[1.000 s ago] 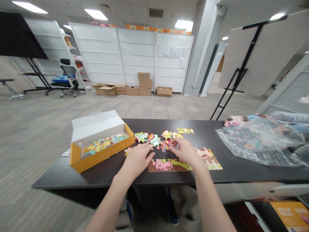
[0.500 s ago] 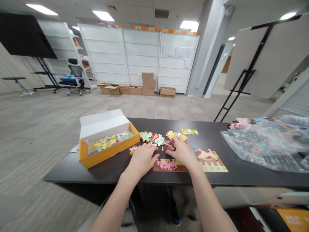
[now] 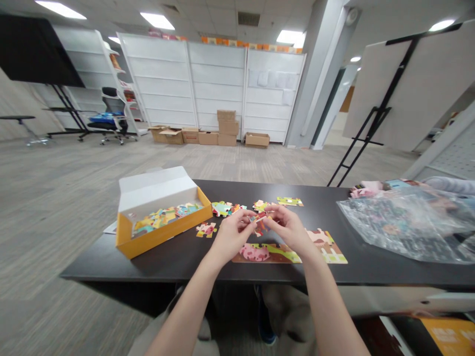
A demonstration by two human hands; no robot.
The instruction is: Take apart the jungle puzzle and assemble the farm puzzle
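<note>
Puzzle pieces (image 3: 261, 225) | my left hand (image 3: 233, 233) has joined my right hand (image 3: 291, 228) beyond near puzzle strip (image 3: 256, 253) | fingers nearly closed, 2-handed pinch

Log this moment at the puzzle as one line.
left hand and right hand: both on red-patterned puzzle piece | partly assembled brown-and-green puzzle strip: on black table | open yellow cardboard box: loose pieces inside

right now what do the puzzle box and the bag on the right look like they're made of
Puzzle box: likely thin cardboard, smooth yellow outside, white inside, judging by the flat folded lid.

Bag: clear plastic film, glossy, since it crinkles, catches highlights and shows its contents.
</note>
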